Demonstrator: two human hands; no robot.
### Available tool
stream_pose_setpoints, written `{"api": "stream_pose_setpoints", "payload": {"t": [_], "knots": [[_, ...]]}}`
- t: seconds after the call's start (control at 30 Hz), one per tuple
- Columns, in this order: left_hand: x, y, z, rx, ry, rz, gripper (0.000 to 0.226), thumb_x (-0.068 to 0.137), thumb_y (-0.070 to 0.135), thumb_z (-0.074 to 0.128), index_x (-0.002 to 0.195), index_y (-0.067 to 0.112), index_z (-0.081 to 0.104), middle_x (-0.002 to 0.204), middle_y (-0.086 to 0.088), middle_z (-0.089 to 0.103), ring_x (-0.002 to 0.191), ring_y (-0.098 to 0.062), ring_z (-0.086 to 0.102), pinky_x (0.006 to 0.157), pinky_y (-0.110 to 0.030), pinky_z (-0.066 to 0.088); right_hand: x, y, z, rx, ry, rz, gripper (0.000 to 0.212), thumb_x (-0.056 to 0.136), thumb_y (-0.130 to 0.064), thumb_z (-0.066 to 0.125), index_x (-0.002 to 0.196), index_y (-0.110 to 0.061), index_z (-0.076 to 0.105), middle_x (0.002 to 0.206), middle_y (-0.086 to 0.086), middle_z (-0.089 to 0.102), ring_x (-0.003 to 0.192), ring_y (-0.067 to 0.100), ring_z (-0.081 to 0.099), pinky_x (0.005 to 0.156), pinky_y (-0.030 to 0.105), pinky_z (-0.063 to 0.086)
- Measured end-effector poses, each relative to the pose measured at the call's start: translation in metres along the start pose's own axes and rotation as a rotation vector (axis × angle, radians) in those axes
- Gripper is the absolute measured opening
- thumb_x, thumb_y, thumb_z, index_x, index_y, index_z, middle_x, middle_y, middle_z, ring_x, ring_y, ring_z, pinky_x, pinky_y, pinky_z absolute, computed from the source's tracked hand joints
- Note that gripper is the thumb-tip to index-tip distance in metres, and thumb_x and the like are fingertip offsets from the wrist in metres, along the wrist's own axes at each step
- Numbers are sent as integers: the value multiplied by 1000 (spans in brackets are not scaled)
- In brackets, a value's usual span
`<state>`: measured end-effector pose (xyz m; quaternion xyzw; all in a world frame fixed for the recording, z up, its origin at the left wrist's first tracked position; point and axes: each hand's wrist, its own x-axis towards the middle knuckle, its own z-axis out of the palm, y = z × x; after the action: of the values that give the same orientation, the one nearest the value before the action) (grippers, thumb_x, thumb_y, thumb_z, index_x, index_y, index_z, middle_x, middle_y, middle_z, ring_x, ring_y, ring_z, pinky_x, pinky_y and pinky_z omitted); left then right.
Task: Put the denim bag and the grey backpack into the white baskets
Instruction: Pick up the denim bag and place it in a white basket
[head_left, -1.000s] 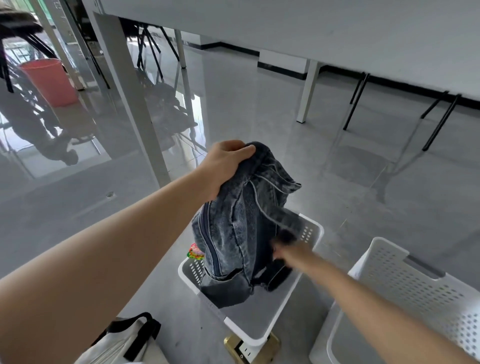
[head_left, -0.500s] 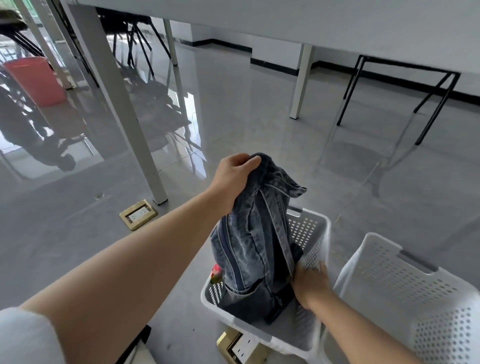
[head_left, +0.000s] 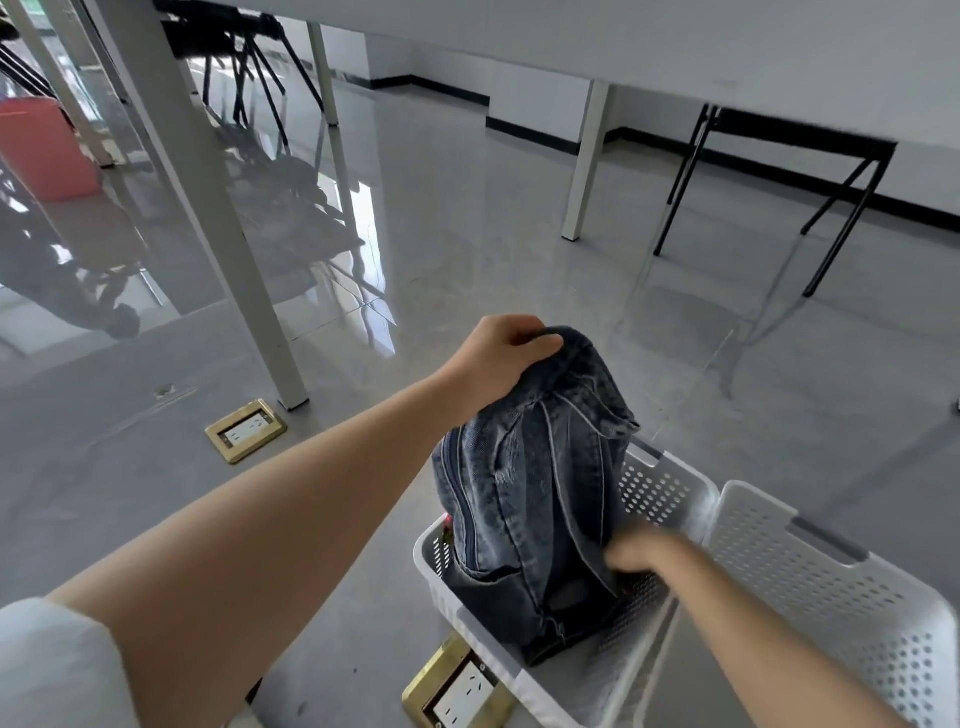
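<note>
Already the blue denim bag (head_left: 524, 499) stands upright in the perforated white plastic basket (head_left: 670, 488), lower centre; left hand (head_left: 501, 358) pinches its top, blurred right hand (head_left: 631, 553), grip unclear, presses its side. Released so, it may topple.

A glossy grey floor (head_left: 467, 218) carries everything, and its polished surface mirrors the furniture and window light at upper left. Two white perforated baskets stand on it side by side at lower right, walls touching: the left basket (head_left: 670, 483) and the right basket (head_left: 831, 587). Two brass floor sockets are set flush into the floor, one (head_left: 245, 430) just beside the foot of a white table leg (head_left: 218, 228), the other (head_left: 457, 691) against the near corner of the left basket. A second white table leg (head_left: 584, 161) stands farther back, with black folding legs (head_left: 831, 208) to its right. A red bin (head_left: 41, 148) rests at far left.
</note>
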<state>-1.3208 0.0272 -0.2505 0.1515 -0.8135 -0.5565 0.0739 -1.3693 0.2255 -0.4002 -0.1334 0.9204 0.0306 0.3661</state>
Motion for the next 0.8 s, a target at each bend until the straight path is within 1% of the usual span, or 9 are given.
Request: {"api": "stream_pose_setpoints", "payload": {"t": [0.13, 0.2, 0.27, 0.37, 0.5, 0.6, 0.67, 0.73, 0.8], "knots": [[-8, 6, 17, 149, -121, 90, 28, 94, 24, 57, 89, -3, 63, 73, -10, 53, 63, -17, 47, 49, -19, 35, -12, 10, -71, 552, 299, -290, 77, 86, -40, 63, 149, -20, 22, 150, 18, 35, 134, 35, 40, 111, 42, 34], [-14, 5, 23, 158, -129, 91, 25, 94, 23, 57, 93, -1, 64, 77, -8, 56, 66, -17, 49, 57, -22, 40, -16, 4, -87, 830, 237, -416, 51, 90, -52, 50, 132, -26, 41, 138, 11, 48, 121, 23, 52, 102, 29, 45], [-24, -9, 25, 137, -98, 80, 24, 92, 27, 59, 109, 10, 63, 93, -1, 61, 82, -15, 54, 75, -27, 46, -15, 0, -94, 911, 230, -436, 17, 98, -19, 47, 100, -14, 62, 99, 9, 66, 87, 15, 65, 69, 18, 52], [-57, -49, 36, 221, 35, 48, 88, 69, 59, 72, 142, 38, 27, 138, 7, 40, 128, -13, 33, 108, -38, 27, -5, 16, -95, 801, 370, -426, 21, 93, -2, 50, 80, -13, 63, 68, 0, 63, 65, 13, 60, 55, 21, 41], [-104, -94, 75, 224, 204, 5, 127, 50, 66, 78, 145, 49, -5, 151, 17, 7, 140, -13, 12, 118, -41, 11, 3, 33, -91, 836, 359, -395, 14, 94, -16, 49, 91, -10, 62, 82, 12, 59, 77, 21, 54, 72, 33, 39], [-124, -122, 101, 159, 412, -84, 110, 60, 38, 82, 143, 49, 10, 150, 9, 25, 135, -15, 32, 112, -38, 32, 0, 40, -92, 876, 365, -387, 17, 96, -16, 49, 86, -18, 63, 81, 11, 60, 77, 23, 54, 76, 36, 41], [-126, -132, 106, -61, 462, -149, 68, 74, 16, 72, 126, 48, 42, 118, 16, 60, 110, -14, 58, 92, -32, 50, -1, 46, -94, 911, 441, -339, 23, 94, -9, 47, 77, -17, 59, 71, 10, 53, 70, 21, 50, 71, 33, 41], [-116, -127, 101, -110, 436, -131, 29, 82, 10, 60, 96, 36, 63, 80, 19, 69, 81, -15, 65, 73, -33, 53, -5, 38, -103, 1043, 551, -296, 25, 91, -6, 46, 70, -15, 56, 65, 7, 50, 61, 16, 50, 58, 22, 44], [-95, -118, 83, -225, 437, -148, 13, 88, 18, 58, 85, 24, 68, 78, 12, 71, 77, -15, 65, 71, -39, 54, 6, 18, -117, 1098, 699, -270, 22, 89, -17, 48, 71, -10, 58, 70, 10, 55, 66, 18, 50, 54, 27, 43]]}}
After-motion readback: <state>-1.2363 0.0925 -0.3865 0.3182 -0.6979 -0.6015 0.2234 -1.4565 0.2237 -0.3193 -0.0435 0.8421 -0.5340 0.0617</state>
